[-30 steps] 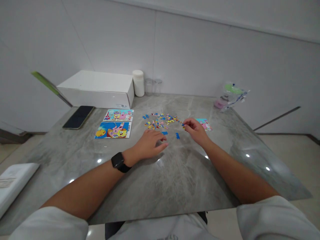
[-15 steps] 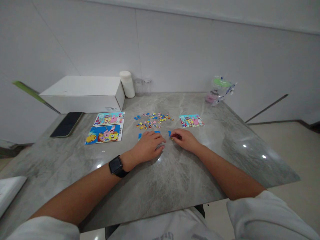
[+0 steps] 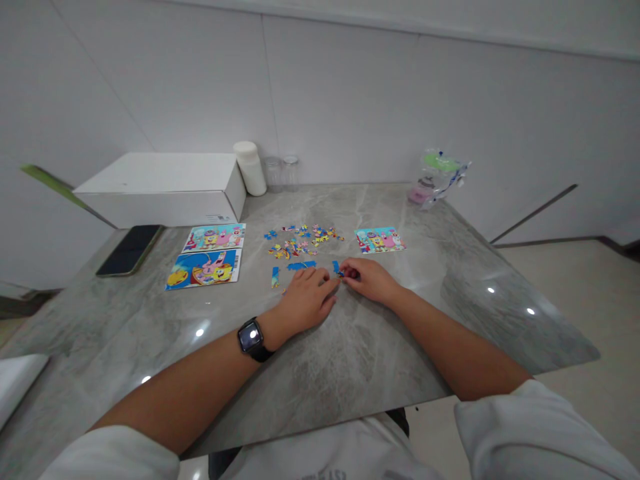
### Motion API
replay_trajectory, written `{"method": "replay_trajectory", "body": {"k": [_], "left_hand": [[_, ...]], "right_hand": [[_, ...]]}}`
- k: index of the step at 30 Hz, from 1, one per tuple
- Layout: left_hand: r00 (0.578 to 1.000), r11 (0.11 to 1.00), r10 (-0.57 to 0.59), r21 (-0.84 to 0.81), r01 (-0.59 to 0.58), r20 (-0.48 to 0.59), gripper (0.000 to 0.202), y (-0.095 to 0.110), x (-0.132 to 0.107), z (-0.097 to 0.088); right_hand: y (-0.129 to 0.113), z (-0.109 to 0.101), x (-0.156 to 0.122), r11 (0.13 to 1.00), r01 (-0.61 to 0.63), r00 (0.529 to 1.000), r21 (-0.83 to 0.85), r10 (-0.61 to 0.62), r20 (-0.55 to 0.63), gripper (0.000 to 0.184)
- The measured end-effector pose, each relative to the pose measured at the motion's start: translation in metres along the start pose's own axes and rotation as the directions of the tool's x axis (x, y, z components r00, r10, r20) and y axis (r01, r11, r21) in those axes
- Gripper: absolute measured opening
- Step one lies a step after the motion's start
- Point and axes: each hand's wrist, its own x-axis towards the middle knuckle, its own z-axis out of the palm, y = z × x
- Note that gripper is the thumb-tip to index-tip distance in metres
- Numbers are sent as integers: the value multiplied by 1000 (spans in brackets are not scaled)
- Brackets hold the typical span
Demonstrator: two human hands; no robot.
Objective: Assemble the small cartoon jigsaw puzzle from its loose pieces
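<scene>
My right hand (image 3: 369,279) pinches a small jigsaw puzzle piece (image 3: 341,273) against the table, its fingers curled. A blue joined bit of puzzle (image 3: 336,266) lies right at those fingertips. My left hand (image 3: 307,298), with a black watch on the wrist, rests palm down with fingers stretched toward the same piece; whether they touch it I cannot tell. Beyond its knuckles lies a blue puzzle strip (image 3: 301,265), partly covered. An upright blue and yellow strip (image 3: 275,277) sits to its left. Loose puzzle pieces (image 3: 300,248) are scattered farther back.
A picture card (image 3: 381,240) lies at right, and two more, an upper card (image 3: 215,237) and a lower card (image 3: 203,269), at left. Around them are a phone (image 3: 130,250), white box (image 3: 160,190), white bottle (image 3: 251,169), clear jars (image 3: 291,175) and a plastic bag (image 3: 437,179).
My left hand has slid right, closer to my right hand, uncovering more of the blue strips. The right hand stays nearly in place. The view has shifted slightly.
</scene>
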Motion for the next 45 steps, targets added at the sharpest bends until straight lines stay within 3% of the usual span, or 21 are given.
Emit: {"method": "replay_trajectory", "body": {"k": [5, 11, 18, 36, 45], "left_hand": [[1000, 1000, -18, 6, 18, 4, 50, 3, 3, 4], [998, 999, -38, 37, 36, 47, 53, 6, 3, 1], [998, 998, -27, 52, 24, 51, 55, 7, 2, 0], [997, 997, -45, 60, 41, 67, 56, 10, 2, 1], [995, 996, -68, 61, 64, 75, 54, 11, 5, 4]], "right_hand": [[-2, 3, -1, 999, -25, 1000, 34, 25, -9, 24], [-3, 3, -2, 992, -57, 998, 108, 55, 25, 37], [-3, 2, -2, 992, -43, 998, 117, 37, 48, 34], [0, 0, 0, 997, 65, 998, -42, -65, 20, 14], [-9, -3, -3, 970, 65, 998, -236, -64, 12, 9]]}}
